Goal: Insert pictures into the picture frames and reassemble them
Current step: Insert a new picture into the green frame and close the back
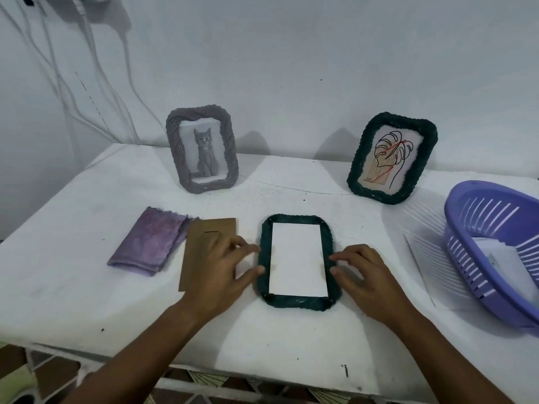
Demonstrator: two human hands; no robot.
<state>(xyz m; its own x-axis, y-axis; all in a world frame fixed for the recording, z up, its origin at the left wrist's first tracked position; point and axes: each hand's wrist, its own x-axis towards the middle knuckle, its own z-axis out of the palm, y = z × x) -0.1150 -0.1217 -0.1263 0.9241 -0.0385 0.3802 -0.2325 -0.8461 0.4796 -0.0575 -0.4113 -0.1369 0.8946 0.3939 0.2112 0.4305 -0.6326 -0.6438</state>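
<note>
A dark green woven frame (298,261) lies face down near the front middle of a white table (87,301), with a white sheet (298,259) filling its opening. The person's left hand (223,271) rests at the frame's left edge, fingers straight and slightly spread, the fingertips touching the woven rim; the palm lies partly over a brown cardboard backing board (204,246) that sits flat just left of the frame. The right hand (366,277) rests at the frame's right edge, fingers loosely bent and apart, their tips touching the rim and gripping nothing. Left of the board lies a folded purple cloth (150,242). At the back of the table, a grey woven frame (202,148) with a kitten picture and another dark green frame (392,157) with a leaf drawing stand upright, well apart. A purple slotted basket (495,258) holding white papers sits at the table's right edge.
</note>
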